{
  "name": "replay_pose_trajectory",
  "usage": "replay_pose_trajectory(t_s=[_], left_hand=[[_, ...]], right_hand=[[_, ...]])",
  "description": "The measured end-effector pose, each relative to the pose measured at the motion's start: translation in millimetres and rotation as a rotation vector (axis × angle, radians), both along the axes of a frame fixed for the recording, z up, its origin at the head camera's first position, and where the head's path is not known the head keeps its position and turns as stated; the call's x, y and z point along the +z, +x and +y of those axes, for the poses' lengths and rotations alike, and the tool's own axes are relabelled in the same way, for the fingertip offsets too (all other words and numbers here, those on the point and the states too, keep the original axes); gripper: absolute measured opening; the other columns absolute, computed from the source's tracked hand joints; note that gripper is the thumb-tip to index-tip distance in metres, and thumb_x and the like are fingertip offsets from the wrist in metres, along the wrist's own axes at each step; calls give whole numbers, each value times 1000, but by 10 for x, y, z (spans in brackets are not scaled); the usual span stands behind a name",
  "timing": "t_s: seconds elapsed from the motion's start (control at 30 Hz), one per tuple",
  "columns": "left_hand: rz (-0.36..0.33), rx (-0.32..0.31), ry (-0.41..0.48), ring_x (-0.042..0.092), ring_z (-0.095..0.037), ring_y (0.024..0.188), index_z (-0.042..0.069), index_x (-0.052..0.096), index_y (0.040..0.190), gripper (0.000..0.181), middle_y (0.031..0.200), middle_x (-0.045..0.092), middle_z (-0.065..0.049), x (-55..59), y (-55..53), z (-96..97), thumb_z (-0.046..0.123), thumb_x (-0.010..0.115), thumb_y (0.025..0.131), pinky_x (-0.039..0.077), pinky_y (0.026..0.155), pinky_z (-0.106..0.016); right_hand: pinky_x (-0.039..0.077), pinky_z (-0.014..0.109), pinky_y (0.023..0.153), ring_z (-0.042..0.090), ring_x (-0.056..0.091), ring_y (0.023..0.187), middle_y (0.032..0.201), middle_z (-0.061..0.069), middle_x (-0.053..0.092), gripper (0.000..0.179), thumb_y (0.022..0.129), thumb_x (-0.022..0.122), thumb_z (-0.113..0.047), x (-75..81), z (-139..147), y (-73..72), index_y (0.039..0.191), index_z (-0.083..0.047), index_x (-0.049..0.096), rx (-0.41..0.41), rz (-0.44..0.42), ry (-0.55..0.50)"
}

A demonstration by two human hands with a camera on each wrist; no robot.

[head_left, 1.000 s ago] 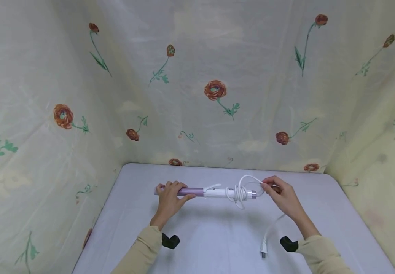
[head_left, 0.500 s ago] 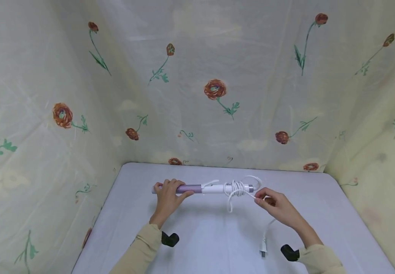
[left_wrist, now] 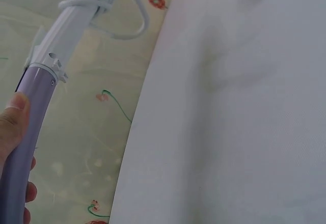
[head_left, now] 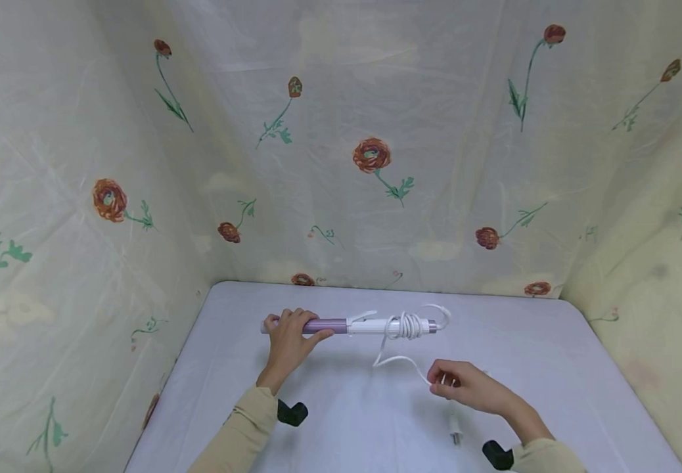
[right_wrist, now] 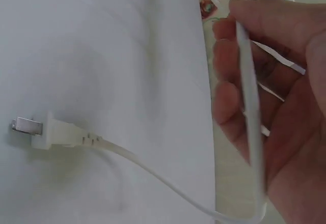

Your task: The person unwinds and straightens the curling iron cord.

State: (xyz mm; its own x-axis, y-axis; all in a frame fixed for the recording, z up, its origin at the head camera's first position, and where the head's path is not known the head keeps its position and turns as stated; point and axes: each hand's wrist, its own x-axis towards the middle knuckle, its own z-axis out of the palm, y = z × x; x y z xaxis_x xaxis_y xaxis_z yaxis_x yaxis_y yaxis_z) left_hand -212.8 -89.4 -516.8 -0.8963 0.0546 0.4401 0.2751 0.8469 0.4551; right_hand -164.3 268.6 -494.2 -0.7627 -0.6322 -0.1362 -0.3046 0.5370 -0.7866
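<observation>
My left hand (head_left: 287, 341) grips the purple part of a curling iron (head_left: 367, 326), held level over the table. White power cord (head_left: 410, 326) is wound in several turns round its white handle, near the right end. Closer to the table's front, my right hand (head_left: 465, 384) pinches the loose cord between thumb and fingers. In the left wrist view, thumb and fingers wrap the purple part, below a small white lever (left_wrist: 34, 48). The right wrist view shows the cord running across the palm down to a two-prong plug (right_wrist: 56, 132) that hangs over the table.
A white-covered table (head_left: 347, 427) lies beneath both hands. Flower-printed cloth (head_left: 341, 217) hangs behind it and on both sides. A black wrist mount (head_left: 292, 414) shows by the left sleeve, and another black mount (head_left: 497, 454) by the right.
My right hand has moved down and toward me, drawing the cord from the iron's right end to below its handle. The left hand keeps its grip on the curling iron, nearly still.
</observation>
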Motion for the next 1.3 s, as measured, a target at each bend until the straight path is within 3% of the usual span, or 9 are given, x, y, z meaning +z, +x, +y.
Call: replay_pose_trajectory(t_s=[0.17, 0.43, 0.6, 0.7, 0.8, 0.9, 1.03, 1.17, 1.3], left_hand=[[-6, -6, 1, 50, -20, 88, 18, 68, 102, 46, 92, 67, -1, -7, 1, 5, 56, 69, 75, 19, 94, -57], [-24, -26, 19, 50, -19, 88, 18, 68, 102, 48, 93, 67, 0, 25, 16, 24, 58, 68, 75, 19, 95, -56], [-16, -31, 16, 50, -18, 87, 19, 68, 102, 47, 92, 67, 1, 19, 29, 24, 58, 68, 75, 19, 95, -56], [-15, -29, 15, 50, -19, 87, 19, 68, 102, 47, 92, 67, 1, 30, 40, 30, 58, 69, 75, 20, 95, -56], [-20, -21, 15, 51, -19, 88, 19, 68, 103, 48, 93, 67, 0, 47, 45, 32, 58, 68, 75, 19, 96, -56], [-23, -13, 10, 51, -19, 89, 19, 68, 103, 48, 93, 67, 0, 56, 48, 36, 58, 68, 75, 19, 96, -56], [-20, -5, 0, 51, -19, 89, 19, 68, 103, 49, 93, 67, 1, 66, 50, 35, 59, 68, 74, 19, 96, -56], [-8, -3, -5, 51, -19, 88, 19, 68, 102, 48, 93, 67, 1, 77, 48, 25, 58, 69, 74, 19, 95, -56], [-10, -11, -7, 51, -19, 89, 19, 68, 102, 49, 93, 67, 1, 86, 37, 5, 59, 68, 74, 18, 95, -56]], right_hand=[[53, 32, 72, 19, 62, 85, 112, 24, 56, 49, 97, 51, -12, -77, -67, 56, 142, 0, 34, 79, -172, -36], [46, 48, 94, 37, 58, 112, 123, 26, 59, 60, 102, 32, -41, -251, -289, 7, 121, 10, 56, -53, -443, -39], [51, 33, 83, 23, 62, 92, 102, 21, 67, 34, 99, 47, -19, -384, -426, -77, 112, 8, 62, 76, -227, 36], [47, 43, 94, 33, 59, 111, 123, 26, 59, 40, 97, 51, -16, -403, -530, -112, 130, 6, 50, 95, -110, 20], [39, 51, 101, 41, 48, 126, 139, 26, 47, 51, 98, 50, -23, -402, -645, -147, 140, 5, 38, 28, -48, -50], [44, 48, 96, 37, 56, 118, 130, 25, 55, 48, 100, 47, -26, -401, -744, -179, 135, 7, 43, -52, -25, -135], [52, 38, 79, 26, 65, 87, 101, 24, 65, 39, 100, 46, -19, -424, -806, -220, 124, 12, 50, -112, -30, -213], [50, 28, 65, 20, 58, 75, 90, 24, 62, 33, 99, 48, -16, -458, -806, -239, 118, 10, 54, -143, -30, -194], [47, 23, 65, 18, 57, 76, 91, 24, 62, 30, 98, 49, -17, -490, -783, -257, 116, 6, 58, -151, 1, -148]])
